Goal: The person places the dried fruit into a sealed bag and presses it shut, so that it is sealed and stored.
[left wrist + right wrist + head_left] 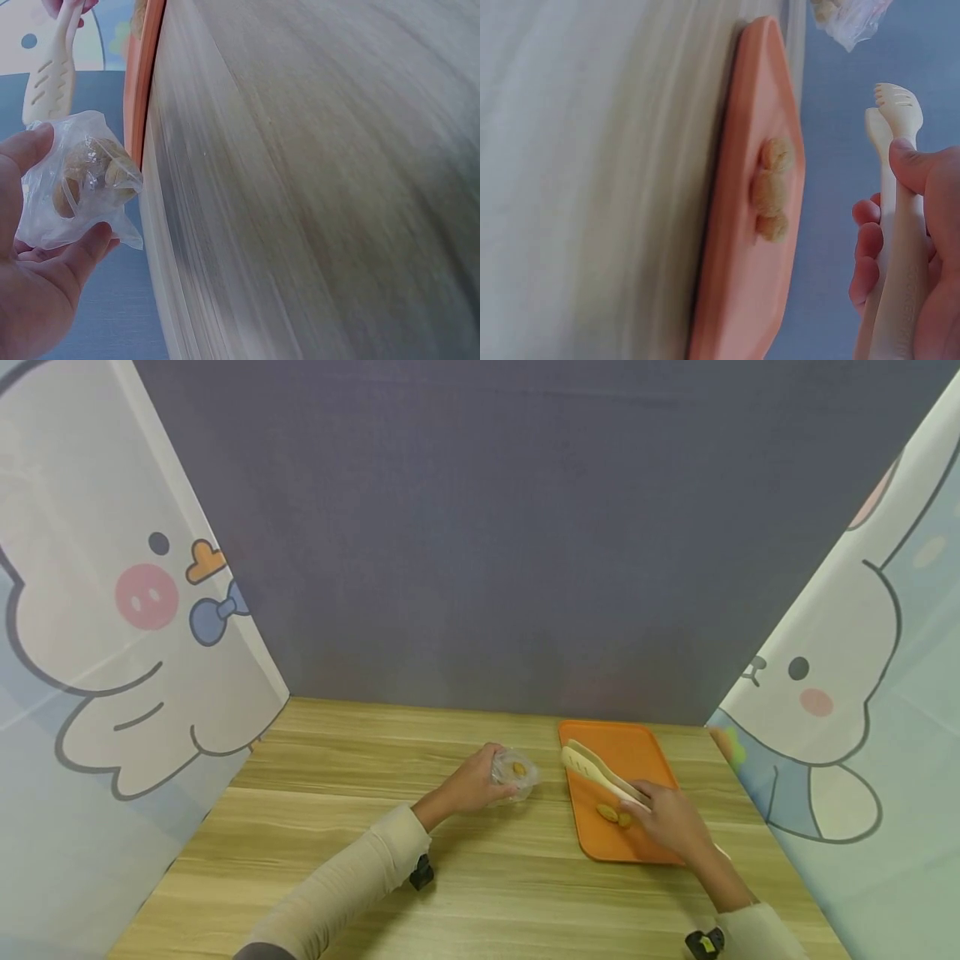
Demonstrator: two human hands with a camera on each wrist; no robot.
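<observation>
My left hand (pixel 474 781) grips a clear plastic bag (pixel 45 214) by its side, thumb and fingers on opposite sides of it. Through the film show several round, yellow-brown food pieces (pixel 79 176). My right hand (pixel 670 818) holds a pair of cream tongs (pixel 900 225), its fingers curled round the arms. The slotted heads (pixel 900 112) are close together with nothing visible between them, pointing toward the bag. Below the tongs, an orange tray (pixel 622 739) carries three similar brown pieces (pixel 769 191) in a row.
The tray lies on the right side of a wood-grain table (pixel 510 877). A dark grey cloth backdrop (pixel 480 543) rises behind the table. Cartoon-printed panels (pixel 832 693) stand along the left and right sides.
</observation>
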